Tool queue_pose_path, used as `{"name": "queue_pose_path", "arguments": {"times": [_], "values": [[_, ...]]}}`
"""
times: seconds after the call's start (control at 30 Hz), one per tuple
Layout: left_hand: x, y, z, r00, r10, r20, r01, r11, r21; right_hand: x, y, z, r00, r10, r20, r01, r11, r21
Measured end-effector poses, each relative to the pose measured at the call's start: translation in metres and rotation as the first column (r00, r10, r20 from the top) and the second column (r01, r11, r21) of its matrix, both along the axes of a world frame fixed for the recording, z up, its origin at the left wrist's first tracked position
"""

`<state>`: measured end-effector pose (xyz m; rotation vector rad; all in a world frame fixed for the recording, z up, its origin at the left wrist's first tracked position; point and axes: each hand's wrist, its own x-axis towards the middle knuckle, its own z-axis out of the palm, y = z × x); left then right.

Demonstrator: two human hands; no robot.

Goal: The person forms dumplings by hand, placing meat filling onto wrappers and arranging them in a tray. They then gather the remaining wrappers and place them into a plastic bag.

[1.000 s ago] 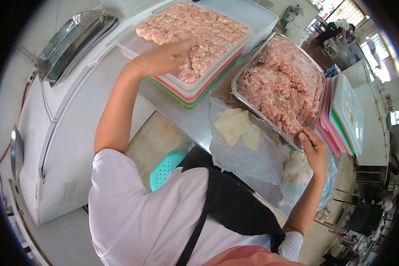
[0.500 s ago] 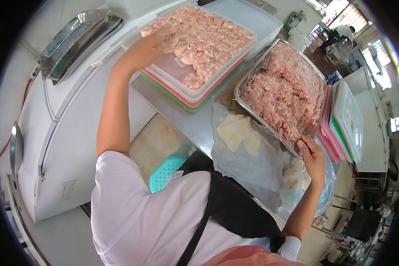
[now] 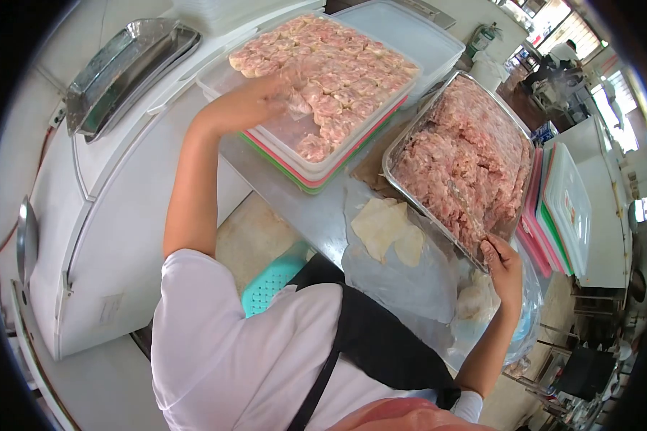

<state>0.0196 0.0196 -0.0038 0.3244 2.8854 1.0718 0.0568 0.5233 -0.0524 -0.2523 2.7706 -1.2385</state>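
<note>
My left hand (image 3: pixel 282 92), smeared by motion, is over the near left part of a clear plastic tray (image 3: pixel 266 136) filled with rows of meat dumplings (image 3: pixel 338 65). Whether its fingers hold anything cannot be made out. My right hand (image 3: pixel 505 264) is closed at the near corner of a deep metal pan (image 3: pixel 428 210) heaped with ground meat (image 3: pixel 460 144). Its fingertips touch the meat's edge by the rim; what they grip is hidden. Between the two containers and my body, pale thin dough wrappers (image 3: pixel 377 224) lie on a plastic bag (image 3: pixel 395 280).
Pink and green trays lie under the dumpling tray. More coloured lids (image 3: pixel 564 208) lean right of the pan. A white freezer (image 3: pixel 115 237) with metal trays (image 3: pixel 133 75) on top stands left. A turquoise perforated stool (image 3: pixel 269 284) is below. A person (image 3: pixel 553 61) works far behind.
My left hand has moved right and slightly down over the dumpling tray. My right hand stays at the pan's corner, a little lower in view as the camera shifts.
</note>
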Motion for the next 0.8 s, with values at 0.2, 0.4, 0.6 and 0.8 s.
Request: {"name": "queue_pose_path", "arguments": {"times": [0.2,0.4,0.6,0.8], "values": [[-0.001,-0.004,0.0,0.999,0.034,-0.004,-0.034,0.993,-0.112,-0.003,0.0,0.001,0.999,0.014,-0.04,-0.014,1.0,0.017],[0.004,0.016,-0.012,0.966,-0.17,-0.193,0.18,0.983,0.034,-0.004,0.007,-0.005,0.999,0.008,-0.031,-0.008,1.0,0.015],[0.008,0.022,-0.002,0.994,-0.091,-0.059,0.087,0.994,-0.067,-0.009,0.016,-0.012,0.984,0.06,-0.169,-0.035,0.989,0.146],[0.036,0.083,0.025,0.976,-0.082,-0.2,0.128,0.964,0.233,-0.023,0.015,0.027,0.927,0.202,-0.318,0.031,0.8,0.6]]}}
